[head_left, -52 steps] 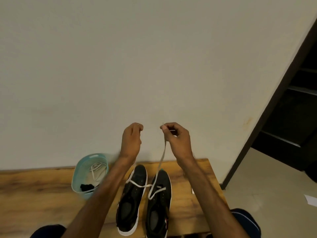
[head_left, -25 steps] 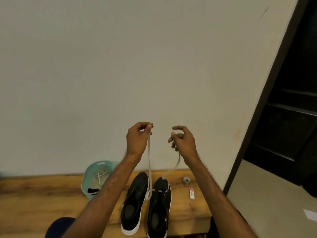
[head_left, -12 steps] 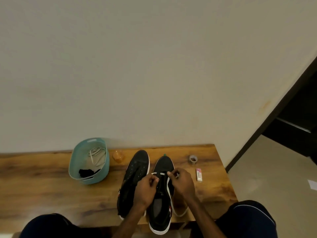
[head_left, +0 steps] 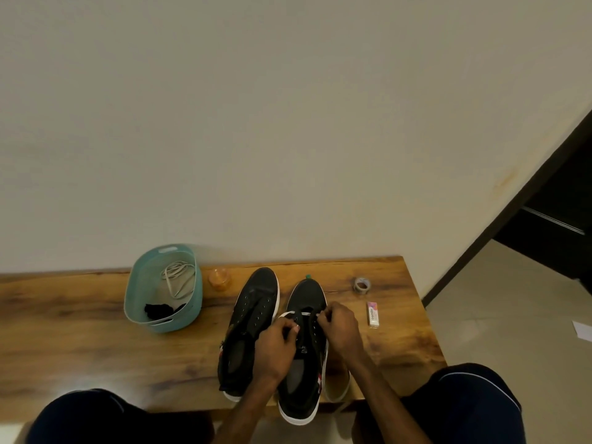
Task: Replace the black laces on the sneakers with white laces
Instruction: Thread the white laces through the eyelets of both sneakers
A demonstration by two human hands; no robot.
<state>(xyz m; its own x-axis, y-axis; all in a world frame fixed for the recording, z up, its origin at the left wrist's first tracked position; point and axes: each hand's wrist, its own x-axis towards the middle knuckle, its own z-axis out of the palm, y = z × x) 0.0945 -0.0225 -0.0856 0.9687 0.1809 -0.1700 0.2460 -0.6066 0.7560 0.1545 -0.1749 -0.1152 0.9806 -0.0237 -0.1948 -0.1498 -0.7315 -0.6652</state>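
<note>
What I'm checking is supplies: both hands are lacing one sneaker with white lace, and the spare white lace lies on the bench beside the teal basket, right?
Not quite: the head view shows the spare white lace inside the teal basket, not beside it on the bench. The rest holds.

A long wooden bench (head_left: 80, 331) with a varnished, streaked grain stood against the wall. Toward its left sat an oval teal plastic basket (head_left: 133, 293), and just beside it, at the back edge, a small orange jar (head_left: 219, 279). Near the middle a laceless black canvas sneaker with a white sole (head_left: 256, 296) lay toe to the wall, touching a second black sneaker (head_left: 306, 296) whose heel overhung the front edge. A white lace (head_left: 286, 314) crossed the second sneaker's eyelets. To the right lay a small roll of tape (head_left: 362, 285) and, nearer the front, a little white-and-pink eraser (head_left: 373, 314).
</note>
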